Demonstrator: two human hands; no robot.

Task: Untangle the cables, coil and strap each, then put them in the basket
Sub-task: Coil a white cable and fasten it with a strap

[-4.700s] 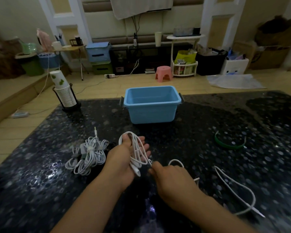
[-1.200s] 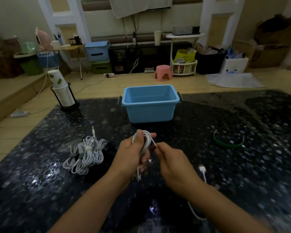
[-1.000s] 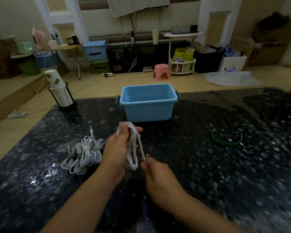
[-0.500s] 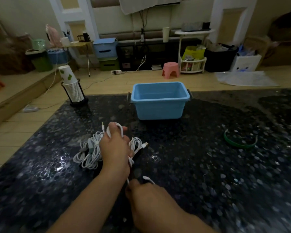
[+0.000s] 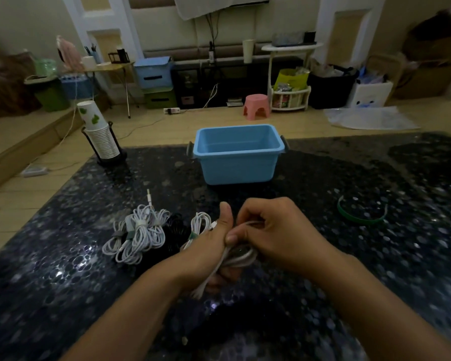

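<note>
Left hand [image 5: 208, 246] grips the coiled white cable [image 5: 238, 257], thumb up; right hand [image 5: 274, 233] curls over it, pinching. Coil's long axis runs toward the blue basket [image 5: 236, 157], straight ahead, well apart; green strap [image 5: 359, 217] lies right of the basket, nearer the right hand.

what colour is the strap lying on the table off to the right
Green. The strap lies curved on the dark speckled table, seen in the head view.
</note>
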